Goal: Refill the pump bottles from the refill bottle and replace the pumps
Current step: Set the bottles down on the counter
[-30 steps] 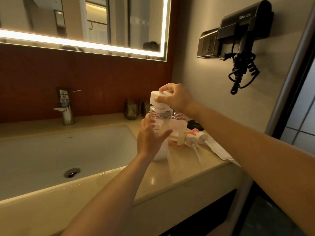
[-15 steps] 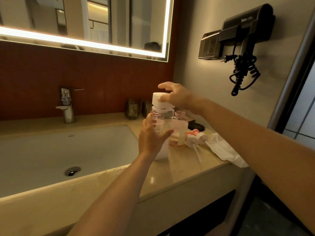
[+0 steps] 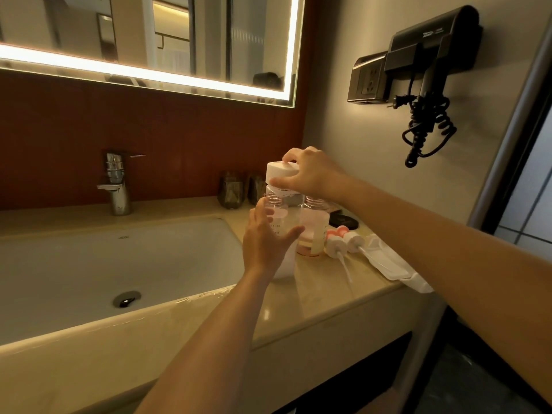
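The refill bottle (image 3: pixel 283 265), clear above and white at its base, stands on the counter right of the sink. My right hand (image 3: pixel 313 174) grips its white cap (image 3: pixel 279 171) from above and the right. My left hand (image 3: pixel 265 240) wraps round the bottle's body from the front. Two open pump bottles with threaded necks stand close behind it: one (image 3: pixel 276 215) seen at the refill bottle's left side, the other (image 3: pixel 315 228) to its right, holding pale liquid. Two white pumps (image 3: pixel 343 239) with pink tops lie on the counter further right, tubes pointing toward me.
The white sink basin (image 3: pixel 119 264) and chrome tap (image 3: pixel 115 183) lie to the left. Two dark tumblers (image 3: pixel 236 189) stand by the back wall. A white cloth (image 3: pixel 391 264) hangs over the counter's right edge. A black hairdryer (image 3: pixel 427 70) with a coiled cord hangs on the wall.
My right hand's fingers have shifted round the white cap. My left hand stays on the bottle's body. The bottles and pumps have not moved.
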